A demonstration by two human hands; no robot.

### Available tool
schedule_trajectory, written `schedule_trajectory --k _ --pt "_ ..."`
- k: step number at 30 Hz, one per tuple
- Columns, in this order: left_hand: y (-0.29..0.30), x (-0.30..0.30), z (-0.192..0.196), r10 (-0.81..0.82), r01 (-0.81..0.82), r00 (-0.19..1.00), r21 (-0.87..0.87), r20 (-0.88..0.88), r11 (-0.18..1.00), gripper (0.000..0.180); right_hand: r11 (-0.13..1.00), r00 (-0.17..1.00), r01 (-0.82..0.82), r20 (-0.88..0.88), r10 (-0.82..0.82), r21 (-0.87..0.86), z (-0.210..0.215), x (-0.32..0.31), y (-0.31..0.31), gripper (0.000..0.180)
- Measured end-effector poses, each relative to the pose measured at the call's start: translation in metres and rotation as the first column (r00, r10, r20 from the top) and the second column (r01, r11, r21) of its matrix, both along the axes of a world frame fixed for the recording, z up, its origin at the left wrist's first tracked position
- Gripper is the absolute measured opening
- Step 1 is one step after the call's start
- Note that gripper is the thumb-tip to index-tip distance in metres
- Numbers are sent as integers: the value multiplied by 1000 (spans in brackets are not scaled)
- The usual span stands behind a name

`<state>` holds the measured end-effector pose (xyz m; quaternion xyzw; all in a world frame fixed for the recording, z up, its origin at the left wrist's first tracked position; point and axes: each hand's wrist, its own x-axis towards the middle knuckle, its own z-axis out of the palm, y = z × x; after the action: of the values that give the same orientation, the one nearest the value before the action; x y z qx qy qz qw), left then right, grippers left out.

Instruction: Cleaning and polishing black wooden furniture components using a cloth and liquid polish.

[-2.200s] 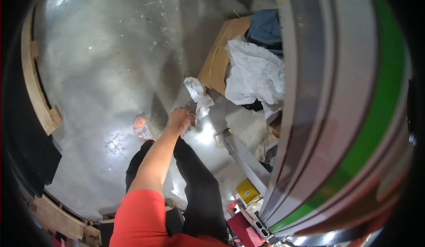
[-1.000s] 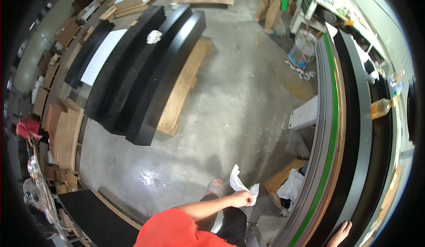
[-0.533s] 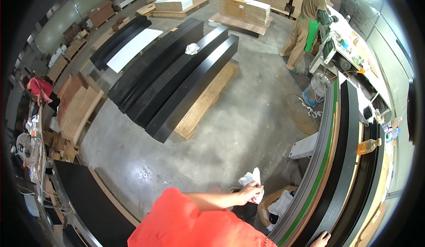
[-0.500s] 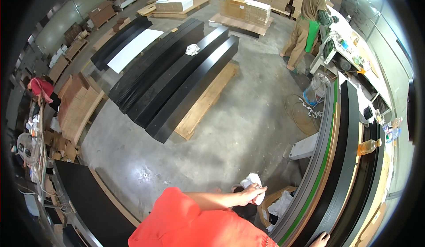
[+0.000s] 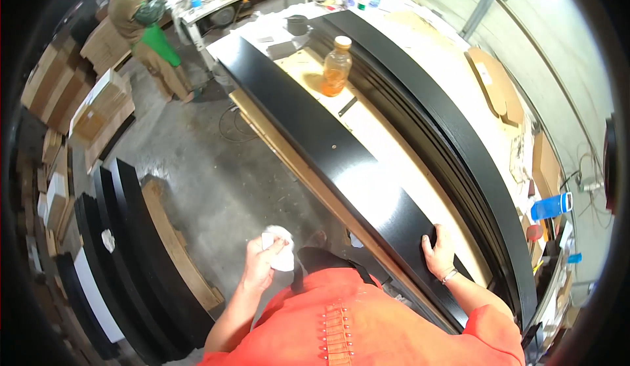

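Observation:
My left hand is closed round a white rag, held out over the floor in front of my body. My right hand is at the long black board lying on the workbench. Its thumb rests on the glossy top face, and the other fingers curl at the far edge. A small light spot marks the board's surface. Beyond it stands an open-topped-looking clear bottle with orange liquid, on the pale bench top. Several more black boards lie stacked along the bench's far side.
On the floor at left, a wooden pallet bears black boards with another white rag on them. A co-worker in a green apron stands at a far table. Blue bottles and cardboard lie round the bench.
My view and body have turned right, toward the bench. My left hand still holds the white rag; my right hand, formerly at the picture's lower edge, now shows fully on the board.

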<state>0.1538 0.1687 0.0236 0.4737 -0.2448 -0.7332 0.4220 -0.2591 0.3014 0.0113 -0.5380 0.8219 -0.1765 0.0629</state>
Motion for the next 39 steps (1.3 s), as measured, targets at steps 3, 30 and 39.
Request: schedule_trajectory --k 3,30,39 --pt "-46 -29 77 -142 142 990 -306 20 941 6 999 999 -43 5 43 10 7 -1 0 42" --pt "-257 -135 133 -471 666 746 -540 471 514 12 956 963 267 79 -259 -125 13 30 -36 27" --pt "-292 -107 10 135 896 392 -344 910 -280 72 936 973 228 105 -206 -269 27 114 -211 36"
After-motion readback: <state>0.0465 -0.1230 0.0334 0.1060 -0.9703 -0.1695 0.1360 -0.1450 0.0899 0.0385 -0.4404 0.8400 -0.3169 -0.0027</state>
